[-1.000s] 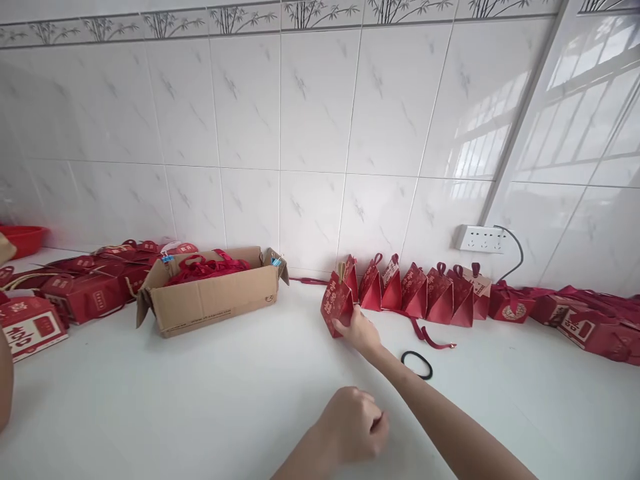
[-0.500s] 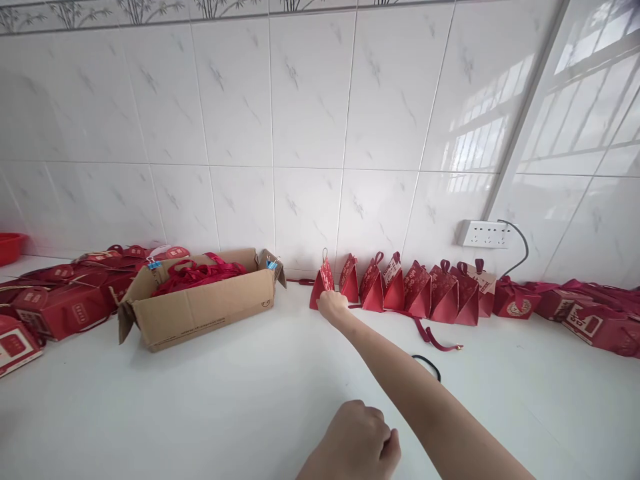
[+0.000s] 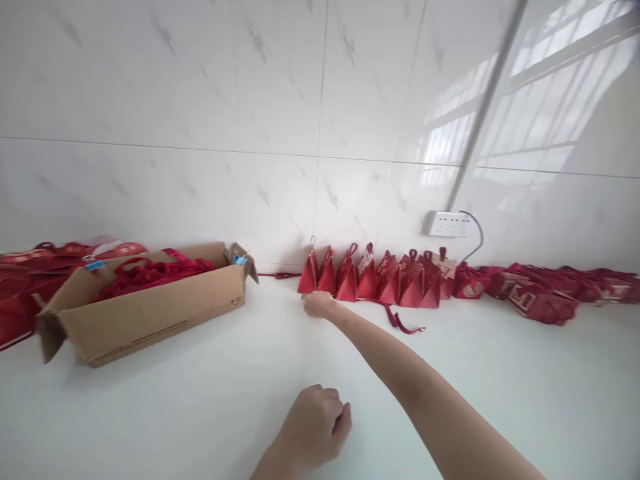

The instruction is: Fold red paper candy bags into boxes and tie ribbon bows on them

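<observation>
Right hand [image 3: 320, 304], grip unclear, at a box [image 3: 309, 275] right of the carton [image 3: 160, 320]; left hand [image 3: 314, 423] clenched. Light touch should leave the box upright.

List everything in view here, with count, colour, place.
Cardboard box: 1, brown, left of centre
Ribbons: uncountable, red, inside that box
Clips: 2, blue, at its ends
Upright boxes: about eight, mostly red, along wall
Other boxes: uncountable, mostly red, at left and right
Loose ribbon: at least 1, red, before upright boxes
Socket panel: 1, white, wall, right
Cable: 1, grey, at the panel
Wall: 1, whitish, behind
Table: 1, white, below
Left hand: 1, bare, curled, lower centre
Right hand: 1, bare, by the leftmost upright box
</observation>
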{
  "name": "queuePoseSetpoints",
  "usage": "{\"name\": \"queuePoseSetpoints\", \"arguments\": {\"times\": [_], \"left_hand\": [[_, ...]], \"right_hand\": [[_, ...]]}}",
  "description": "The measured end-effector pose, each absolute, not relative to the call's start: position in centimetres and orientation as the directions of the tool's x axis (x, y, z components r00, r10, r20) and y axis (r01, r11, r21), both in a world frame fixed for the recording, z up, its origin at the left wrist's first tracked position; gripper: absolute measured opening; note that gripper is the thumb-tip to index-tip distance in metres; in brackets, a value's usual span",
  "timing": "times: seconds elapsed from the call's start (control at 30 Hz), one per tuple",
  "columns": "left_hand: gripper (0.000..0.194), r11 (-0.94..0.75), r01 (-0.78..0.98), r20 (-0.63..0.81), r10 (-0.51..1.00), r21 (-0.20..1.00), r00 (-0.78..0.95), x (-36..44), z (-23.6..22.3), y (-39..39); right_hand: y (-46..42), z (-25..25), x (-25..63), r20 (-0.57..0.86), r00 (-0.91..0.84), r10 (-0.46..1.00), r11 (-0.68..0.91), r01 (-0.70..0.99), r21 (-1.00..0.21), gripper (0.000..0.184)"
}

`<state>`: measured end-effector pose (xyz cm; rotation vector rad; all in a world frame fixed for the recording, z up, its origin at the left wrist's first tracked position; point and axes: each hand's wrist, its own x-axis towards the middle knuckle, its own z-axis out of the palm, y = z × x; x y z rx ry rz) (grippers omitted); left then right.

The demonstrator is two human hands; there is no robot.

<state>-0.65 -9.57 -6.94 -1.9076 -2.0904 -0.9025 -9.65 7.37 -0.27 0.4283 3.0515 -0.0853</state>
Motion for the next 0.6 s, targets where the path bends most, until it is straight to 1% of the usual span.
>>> {"name": "queuePoseSetpoints", "arguments": {"times": [0.1,0.17,0.27,0.33,0.4,0.47,0.5,0.53,0.6], "left_hand": [[0.034,-0.018,0.972,0.570,0.812,0.235,-0.122,-0.9,-6.7,-9.5],[0.035,-0.030,0.983,0.603,0.793,0.179,-0.085,-1.2,-6.5,-9.3],[0.038,-0.033,0.987,0.625,0.777,0.156,-0.073,-1.9,-6.5,-9.2],[0.041,0.007,0.980,0.614,0.778,0.200,-0.131,-2.5,-6.6,-9.3],[0.043,0.104,0.954,0.555,0.793,0.281,-0.250,-3.3,-7.0,-9.3],[0.036,0.274,0.895,0.448,0.790,0.352,-0.418,-4.0,-7.6,-9.2],[0.034,0.367,0.856,0.389,0.775,0.364,-0.498,-4.4,-8.1,-9.0],[0.040,0.448,0.820,0.344,0.753,0.355,-0.560,-4.7,-8.6,-8.8],[0.059,0.551,0.781,0.299,0.723,0.295,-0.623,-5.1,-9.6,-8.5]], "right_hand": [[8.9,-0.3,-4.6,-0.046,-0.973,0.225,0.971,0.228,-0.072,0.025],[10.8,-0.4,-0.3,-0.003,-0.964,0.265,0.961,0.264,-0.087,0.023],[15.6,0.0,6.5,0.070,-0.896,0.439,0.896,0.430,-0.114,0.022],[19.9,0.3,10.8,0.109,-0.793,0.599,0.799,0.582,-0.149,0.024],[24.3,0.3,14.5,0.125,-0.665,0.737,0.675,0.710,-0.201,0.024],[28.5,-0.1,17.6,0.103,-0.526,0.844,0.534,0.804,-0.262,0.025],[30.4,-0.5,18.8,0.078,-0.458,0.885,0.460,0.838,-0.295,0.026],[32.1,-1.0,19.7,0.055,-0.391,0.919,0.387,0.862,-0.327,0.026],[34.9,-1.9,21.0,0.030,-0.271,0.962,0.261,0.885,-0.386,0.027]]}}
